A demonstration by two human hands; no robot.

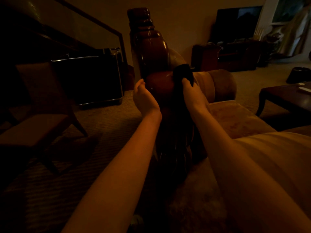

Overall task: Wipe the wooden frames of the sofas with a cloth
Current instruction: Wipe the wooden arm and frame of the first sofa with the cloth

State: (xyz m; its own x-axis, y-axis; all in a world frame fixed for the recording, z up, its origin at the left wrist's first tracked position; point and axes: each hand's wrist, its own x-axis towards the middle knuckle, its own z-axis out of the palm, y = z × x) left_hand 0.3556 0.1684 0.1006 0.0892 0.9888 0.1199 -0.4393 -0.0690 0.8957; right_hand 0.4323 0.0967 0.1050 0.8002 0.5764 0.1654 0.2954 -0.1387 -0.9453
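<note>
The room is dim. A glossy dark-red wooden sofa frame (159, 83) runs up the middle of the view, its carved end post rising behind it. My right hand (191, 93) grips a dark cloth (182, 73) and holds it against the top of the rounded wooden arm. My left hand (143, 96) rests on the left side of the same wooden arm, fingers curved around its edge. The lower part of the frame, between my forearms, is lost in shadow.
The sofa's tan seat cushion (235, 118) and round bolster (218, 84) lie to the right. A dark coffee table (286, 100) stands at far right. A wooden chair (38, 115) and a dark case (87, 79) are on the carpet at left.
</note>
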